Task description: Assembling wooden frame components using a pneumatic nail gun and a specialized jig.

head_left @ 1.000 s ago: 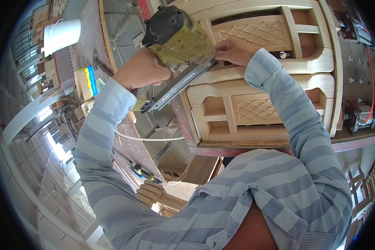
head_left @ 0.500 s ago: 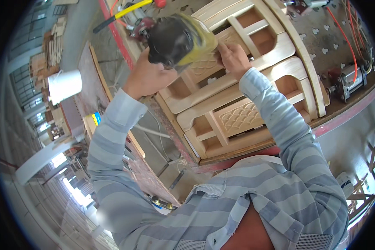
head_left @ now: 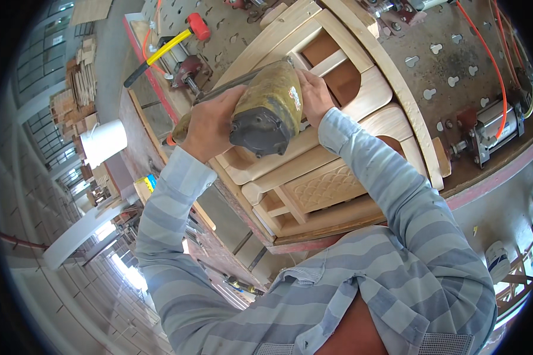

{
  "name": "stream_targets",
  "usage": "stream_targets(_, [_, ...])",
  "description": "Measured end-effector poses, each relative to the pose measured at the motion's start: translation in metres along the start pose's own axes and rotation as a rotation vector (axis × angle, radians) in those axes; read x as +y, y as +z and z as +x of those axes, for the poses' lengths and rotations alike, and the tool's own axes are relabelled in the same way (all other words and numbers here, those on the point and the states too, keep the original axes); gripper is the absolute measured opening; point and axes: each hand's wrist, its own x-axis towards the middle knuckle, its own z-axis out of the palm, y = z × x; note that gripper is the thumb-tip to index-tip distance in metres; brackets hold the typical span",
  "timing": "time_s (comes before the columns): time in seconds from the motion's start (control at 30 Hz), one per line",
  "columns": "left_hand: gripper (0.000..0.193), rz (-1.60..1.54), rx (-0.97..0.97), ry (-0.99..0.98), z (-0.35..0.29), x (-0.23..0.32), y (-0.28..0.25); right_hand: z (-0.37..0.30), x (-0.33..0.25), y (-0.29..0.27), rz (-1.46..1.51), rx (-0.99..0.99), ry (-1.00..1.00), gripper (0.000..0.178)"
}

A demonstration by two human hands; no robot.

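Observation:
A nail gun [head_left: 271, 94] with a worn yellow body and a black end cap is above a curved wooden frame [head_left: 413, 118]. My left hand [head_left: 210, 127] is wrapped round its handle on the left. Close against the gun's far right side, my right hand [head_left: 315, 97] has its fingers bent inward over the wood. The gun hides its fingertips, so what they pinch does not show. Under both hands lies the pale frame, with open compartments and a panel carved in a scale pattern [head_left: 328, 184]. The gun's nose is hidden.
A red-headed hammer [head_left: 169, 47] with a yellow and black handle lies at the far left. Metal cylinder clamps [head_left: 496, 127] with orange hoses stand on the perforated metal table [head_left: 423, 74] at right. A white bucket [head_left: 103, 142] is off to the left.
The nail gun has tilted, so more of its yellow side shows and its black cap points toward me. Both hands have moved with it. The whole view has shifted, bringing the hammer fully into sight.

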Motion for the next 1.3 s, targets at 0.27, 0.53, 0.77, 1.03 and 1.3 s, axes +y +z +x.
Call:
stream_targets(0.27, [0.049, -0.223, -0.1, -0.095, 0.009, -0.008, -0.02, -0.013, 0.0, -0.005, -0.356, -0.052, -0.346, 0.023])
stream_targets(0.53, [0.047, -0.33, -0.38, -0.485, 0.019, 0.008, -0.039, -0.095, -0.005, -0.017, -0.701, -0.278, -0.435, 0.011])
stream_targets(0.77, [0.046, -0.203, -0.598, -0.782, 0.034, 0.031, -0.033, -0.091, -0.004, -0.024, -0.658, -0.19, -0.255, 0.015])
stream_targets(1.03, [0.042, -0.196, -0.613, -0.764, 0.023, 0.027, -0.026, -0.087, 0.008, -0.025, -0.615, -0.209, -0.199, 0.015])
stream_targets(1.3, [0.042, -0.297, -0.472, -0.547, 0.015, 0.026, -0.016, -0.085, 0.007, -0.026, -0.621, -0.21, -0.19, 0.015])
